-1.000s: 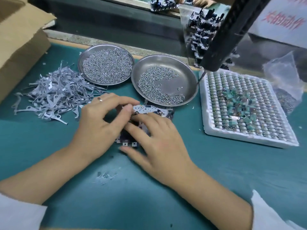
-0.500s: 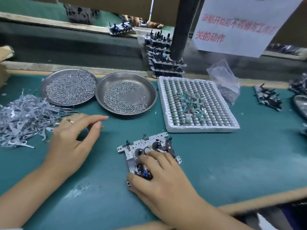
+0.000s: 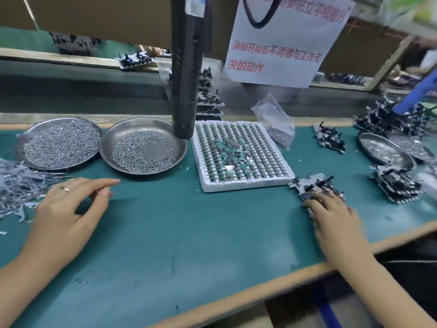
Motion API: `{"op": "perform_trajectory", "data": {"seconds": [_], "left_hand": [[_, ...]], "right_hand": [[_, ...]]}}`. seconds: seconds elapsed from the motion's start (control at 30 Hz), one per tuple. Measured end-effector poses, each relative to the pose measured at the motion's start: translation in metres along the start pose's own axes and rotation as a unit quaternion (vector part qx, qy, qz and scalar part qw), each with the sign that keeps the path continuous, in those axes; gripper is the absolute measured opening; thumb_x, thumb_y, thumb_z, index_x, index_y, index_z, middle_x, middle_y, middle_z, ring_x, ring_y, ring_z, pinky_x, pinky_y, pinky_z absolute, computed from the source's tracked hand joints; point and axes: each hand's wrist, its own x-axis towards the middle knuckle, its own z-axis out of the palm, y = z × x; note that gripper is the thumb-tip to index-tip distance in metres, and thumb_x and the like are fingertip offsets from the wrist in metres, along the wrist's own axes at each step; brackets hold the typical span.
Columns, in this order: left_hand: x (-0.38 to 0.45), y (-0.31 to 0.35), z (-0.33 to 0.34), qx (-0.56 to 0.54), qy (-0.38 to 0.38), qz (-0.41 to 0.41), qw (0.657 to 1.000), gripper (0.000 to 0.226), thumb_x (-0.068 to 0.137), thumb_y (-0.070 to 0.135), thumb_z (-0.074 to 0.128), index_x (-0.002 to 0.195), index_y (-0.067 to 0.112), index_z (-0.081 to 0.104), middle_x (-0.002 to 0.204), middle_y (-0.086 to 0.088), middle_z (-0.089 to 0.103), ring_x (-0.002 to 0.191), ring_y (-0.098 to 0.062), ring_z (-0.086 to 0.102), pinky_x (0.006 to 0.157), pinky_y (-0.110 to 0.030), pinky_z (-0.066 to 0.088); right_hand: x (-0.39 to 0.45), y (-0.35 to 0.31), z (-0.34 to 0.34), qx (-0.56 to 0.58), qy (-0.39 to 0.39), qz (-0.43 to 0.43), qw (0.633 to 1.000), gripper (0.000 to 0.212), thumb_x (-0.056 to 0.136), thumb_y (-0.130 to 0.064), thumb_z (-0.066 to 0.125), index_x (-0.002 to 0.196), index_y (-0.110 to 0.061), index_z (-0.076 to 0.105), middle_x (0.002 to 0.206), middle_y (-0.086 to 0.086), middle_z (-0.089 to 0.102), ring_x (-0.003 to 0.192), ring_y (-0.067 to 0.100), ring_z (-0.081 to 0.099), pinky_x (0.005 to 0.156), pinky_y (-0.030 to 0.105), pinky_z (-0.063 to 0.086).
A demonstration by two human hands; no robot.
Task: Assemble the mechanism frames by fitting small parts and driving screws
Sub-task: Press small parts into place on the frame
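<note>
Pressing down at right of frame, right hand (image 3: 335, 216) fingers rest on the mechanism frame (image 3: 312, 185); left hand (image 3: 68, 209), fingers loosely extended and empty, lies well apart at left.

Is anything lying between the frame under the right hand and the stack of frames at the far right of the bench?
Nothing visible does. The right hand rests its fingers on the mechanism frame, and only bare green mat lies between it and the stack of frames. The white parts tray sits on the frame's other side.
</note>
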Motion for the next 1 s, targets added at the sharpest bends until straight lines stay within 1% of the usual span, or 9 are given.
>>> {"op": "perform_trajectory", "data": {"seconds": [0.07,0.1,0.23,0.37,0.47,0.6,0.67,0.8,1.0], "left_hand": [[0.000,0.003,-0.001,0.012,-0.001,0.003,1.000,0.036,0.091,0.036,0.043,0.102,0.013,0.070,0.080,0.000,0.064,0.089,-0.003,0.053,0.085,-0.031,0.038],[0.000,0.005,-0.001,0.016,-0.001,0.005,1.000,0.036,0.091,0.035,0.043,0.102,0.013,0.070,0.080,-0.001,0.064,0.089,-0.003,0.052,0.086,-0.028,0.037],[0.001,0.010,-0.002,0.020,0.011,0.008,1.000,0.035,0.089,0.032,0.044,0.101,0.012,0.071,0.081,-0.001,0.065,0.092,0.000,0.050,0.088,-0.021,0.034],[0.003,0.009,-0.002,0.015,0.023,0.003,1.000,0.033,0.088,0.031,0.047,0.101,0.012,0.071,0.082,0.001,0.064,0.090,0.001,0.052,0.084,-0.028,0.038],[0.009,0.007,-0.006,0.013,0.029,-0.007,0.999,0.028,0.089,0.027,0.050,0.102,0.012,0.070,0.086,0.006,0.062,0.087,-0.002,0.054,0.081,-0.030,0.043],[0.037,0.007,-0.016,0.046,0.043,-0.026,0.998,0.018,0.089,0.008,0.062,0.104,0.011,0.070,0.095,0.005,0.063,0.087,-0.001,0.053,0.086,-0.007,0.036],[0.061,0.010,-0.018,0.057,0.042,-0.033,0.997,0.018,0.089,0.003,0.063,0.105,0.009,0.070,0.099,0.003,0.063,0.089,-0.006,0.055,0.086,-0.003,0.034],[0.115,0.018,-0.003,0.061,0.003,-0.025,0.998,0.021,0.088,0.007,0.063,0.108,0.012,0.068,0.103,0.001,0.063,0.090,-0.011,0.056,0.087,-0.018,0.039],[0.200,0.024,0.072,0.066,-0.106,-0.022,0.992,0.039,0.092,0.025,0.061,0.130,0.018,0.056,0.128,-0.001,0.056,0.115,-0.018,0.051,0.099,-0.033,0.040]], "right_hand": [[0.008,0.002,0.000,-0.013,-0.016,0.049,0.999,0.040,0.079,0.000,0.062,0.117,-0.010,0.062,0.138,0.017,0.046,0.130,0.037,0.037,0.094,0.048,0.035],[0.011,-0.002,-0.001,-0.005,-0.004,0.042,0.999,0.036,0.076,0.002,0.065,0.111,-0.005,0.064,0.133,0.021,0.049,0.125,0.040,0.042,0.091,0.050,0.037],[0.015,-0.057,-0.008,0.139,0.089,-0.103,0.981,0.022,0.066,0.009,0.073,0.086,0.002,0.070,0.102,0.021,0.067,0.090,0.041,0.065,0.070,0.050,0.054],[0.016,-0.130,-0.015,0.262,0.139,-0.226,0.928,0.014,0.072,0.002,0.071,0.085,-0.004,0.071,0.084,0.007,0.070,0.070,0.030,0.066,0.055,0.034,0.054],[0.026,-0.177,-0.019,0.336,0.145,-0.293,0.883,0.016,0.081,-0.006,0.062,0.094,-0.004,0.072,0.079,0.007,0.069,0.069,0.029,0.065,0.055,0.035,0.053],[0.049,-0.227,-0.022,0.389,0.144,-0.344,0.842,0.023,0.087,-0.010,0.056,0.103,-0.004,0.070,0.082,0.007,0.068,0.070,0.029,0.063,0.057,0.035,0.052],[0.058,-0.244,-0.019,0.411,0.144,-0.344,0.832,0.021,0.085,-0.006,0.059,0.103,-0.005,0.070,0.085,0.006,0.069,0.074,0.029,0.063,0.061,0.036,0.052],[0.062,-0.254,-0.007,0.469,0.155,-0.332,0.804,0.022,0.086,-0.006,0.055,0.101,-0.005,0.071,0.093,0.004,0.070,0.080,0.027,0.064,0.070,0.035,0.052],[0.068,-0.250,0.001,0.551,0.141,-0.274,0.775,0.025,0.082,0.000,0.056,0.101,-0.008,0.071,0.095,0.000,0.069,0.088,0.019,0.064,0.079,0.030,0.049]]}}
